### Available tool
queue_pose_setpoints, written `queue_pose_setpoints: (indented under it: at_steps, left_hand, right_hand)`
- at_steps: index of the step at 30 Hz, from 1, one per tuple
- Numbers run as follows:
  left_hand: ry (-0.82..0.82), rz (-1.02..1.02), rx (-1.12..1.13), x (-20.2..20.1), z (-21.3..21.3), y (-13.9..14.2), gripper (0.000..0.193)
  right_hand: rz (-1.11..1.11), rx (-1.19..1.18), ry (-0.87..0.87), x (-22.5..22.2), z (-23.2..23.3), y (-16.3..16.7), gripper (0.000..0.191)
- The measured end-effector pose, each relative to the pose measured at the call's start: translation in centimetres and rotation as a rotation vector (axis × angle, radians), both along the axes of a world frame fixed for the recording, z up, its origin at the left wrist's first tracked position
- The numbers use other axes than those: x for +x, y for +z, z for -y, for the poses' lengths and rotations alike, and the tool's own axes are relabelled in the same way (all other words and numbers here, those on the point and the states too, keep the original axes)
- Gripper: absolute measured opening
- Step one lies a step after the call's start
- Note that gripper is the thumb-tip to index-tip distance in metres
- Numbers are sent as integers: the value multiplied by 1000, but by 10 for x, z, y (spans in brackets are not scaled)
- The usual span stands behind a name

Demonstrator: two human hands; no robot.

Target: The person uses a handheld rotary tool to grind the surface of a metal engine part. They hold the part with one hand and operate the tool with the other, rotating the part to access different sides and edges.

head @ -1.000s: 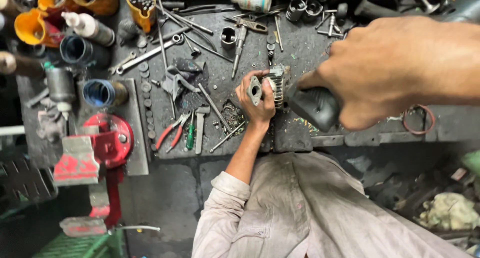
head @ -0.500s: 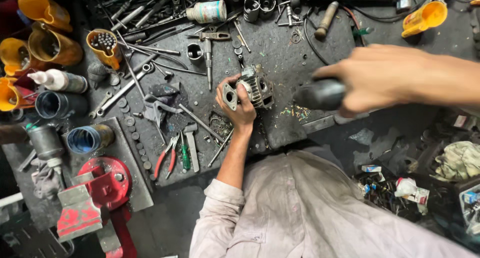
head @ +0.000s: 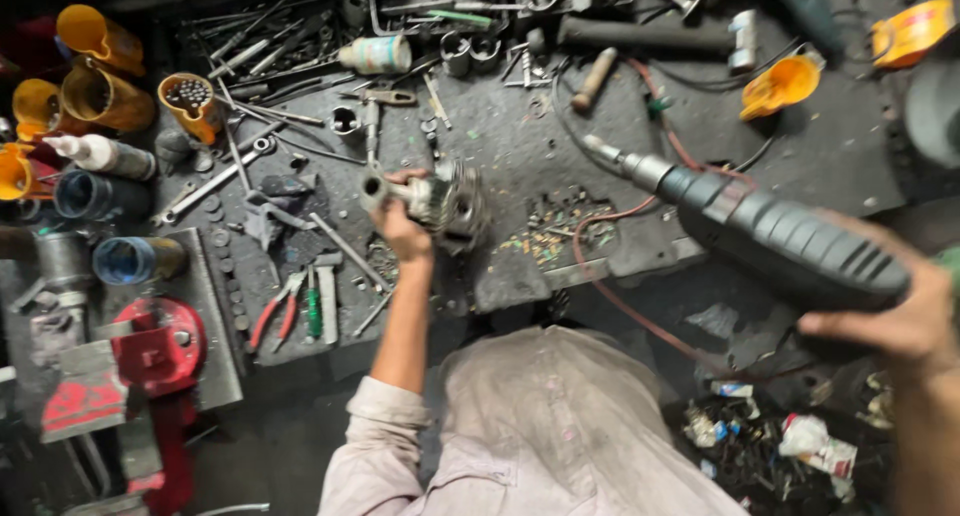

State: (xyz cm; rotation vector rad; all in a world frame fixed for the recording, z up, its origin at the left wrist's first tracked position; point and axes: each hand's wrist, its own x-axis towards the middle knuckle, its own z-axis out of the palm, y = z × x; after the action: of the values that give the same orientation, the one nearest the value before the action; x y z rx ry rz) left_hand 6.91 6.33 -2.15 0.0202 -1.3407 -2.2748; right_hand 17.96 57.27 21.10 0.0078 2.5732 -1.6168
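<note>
Two hands work over the cluttered bench (head: 800, 166): the left hand (head: 402, 226) has its fingers wrapped around a metal motor part (head: 440, 204) mid-bench, the right hand (head: 900, 321) curls under a black drill (head: 770, 234). Red-handled pliers (head: 275, 311), a red vise (head: 150, 361) and yellow cups (head: 85, 66) crowd the left.

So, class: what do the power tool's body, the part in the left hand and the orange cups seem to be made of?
Power tool: dark ribbed plastic or rubber, matte. Part in the left hand: bare grey metal, dull sheen, though blurred. Orange cups: likely plastic, given their glossy, even colour.
</note>
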Motion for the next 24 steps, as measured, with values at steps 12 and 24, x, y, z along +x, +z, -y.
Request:
queue_pose_setpoints:
  at_steps: [12,24]
  left_hand:
    - [140,795,-1352,-20,-42,57,80]
    - [-22,1170,-1366,-53,-41,97,57]
  right_hand:
    - [53,-595,-31,77,5,-121,108]
    - [138,-546,190,53,33,-121,102]
